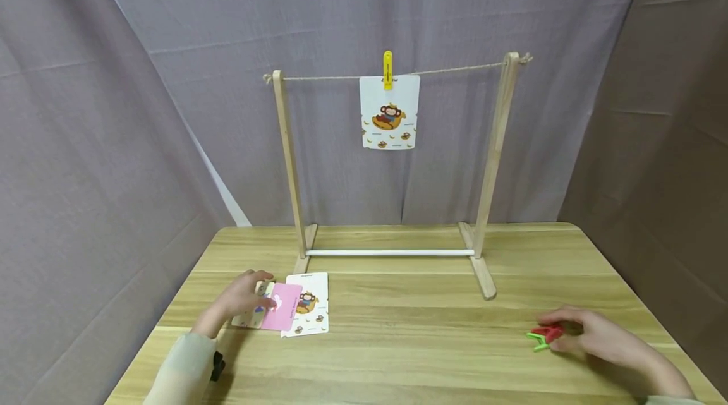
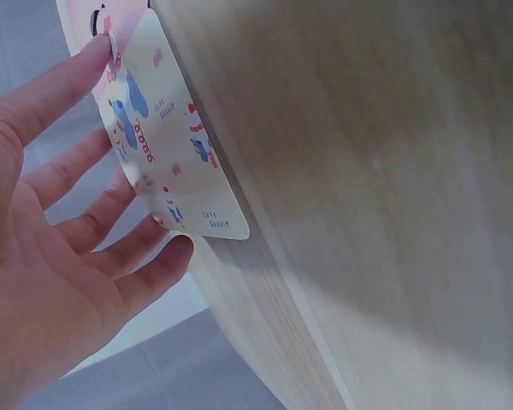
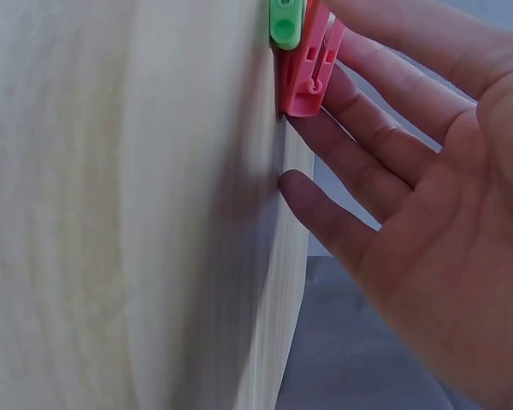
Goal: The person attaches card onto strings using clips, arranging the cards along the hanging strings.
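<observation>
My left hand (image 1: 241, 297) reaches over a pink and cream rabbit card (image 1: 288, 307), its thumb on the card's face and its spread fingers along one edge in the left wrist view. The rabbit card overlaps a white monkey card (image 1: 318, 324) on the table. On the right, my right hand (image 1: 597, 335) is around a red clothespin (image 3: 308, 81), with loosely bent fingers at its sides. A green clothespin (image 1: 539, 342) lies against the red one. The right thumb's tip is out of frame in the right wrist view.
A wooden stand (image 1: 493, 165) with a white bottom bar (image 1: 389, 253) rises from the back of the table (image 1: 409, 342). From its string (image 1: 455, 69) hangs another monkey card (image 1: 389, 130) under a yellow clothespin (image 1: 388, 70). Grey curtains (image 1: 199, 26) enclose the table.
</observation>
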`<state>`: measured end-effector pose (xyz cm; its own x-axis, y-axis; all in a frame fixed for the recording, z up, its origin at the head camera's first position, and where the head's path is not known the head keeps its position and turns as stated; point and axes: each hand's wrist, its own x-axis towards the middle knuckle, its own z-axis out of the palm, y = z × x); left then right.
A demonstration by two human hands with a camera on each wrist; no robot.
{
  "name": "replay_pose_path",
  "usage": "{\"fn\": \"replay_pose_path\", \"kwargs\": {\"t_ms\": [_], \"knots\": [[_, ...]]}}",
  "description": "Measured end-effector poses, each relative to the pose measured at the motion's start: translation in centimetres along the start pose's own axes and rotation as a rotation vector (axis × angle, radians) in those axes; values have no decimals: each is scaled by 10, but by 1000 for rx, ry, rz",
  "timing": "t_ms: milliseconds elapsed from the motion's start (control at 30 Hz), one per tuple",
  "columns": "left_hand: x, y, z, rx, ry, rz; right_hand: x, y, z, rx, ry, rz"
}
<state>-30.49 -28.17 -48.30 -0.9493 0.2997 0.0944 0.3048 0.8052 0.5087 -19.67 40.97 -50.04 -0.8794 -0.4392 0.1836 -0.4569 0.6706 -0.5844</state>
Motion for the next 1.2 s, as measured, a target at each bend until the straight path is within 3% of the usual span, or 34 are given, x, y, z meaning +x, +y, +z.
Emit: {"fn": "replay_pose_path", "kwargs": {"t_ms": [200,467,867,1200], "knots": [[0,-1,-2,5,6,4,1,0,-3,-34,11,55],[0,-3,-2,8,4,20,3,-4,-4,-4,-11,121],[-1,-5,-1,-6,12,4,5,-1,3,113,-44,66],[1,-3,-5,-67,-15,-2,7,0,3,121,-52,75]]}}
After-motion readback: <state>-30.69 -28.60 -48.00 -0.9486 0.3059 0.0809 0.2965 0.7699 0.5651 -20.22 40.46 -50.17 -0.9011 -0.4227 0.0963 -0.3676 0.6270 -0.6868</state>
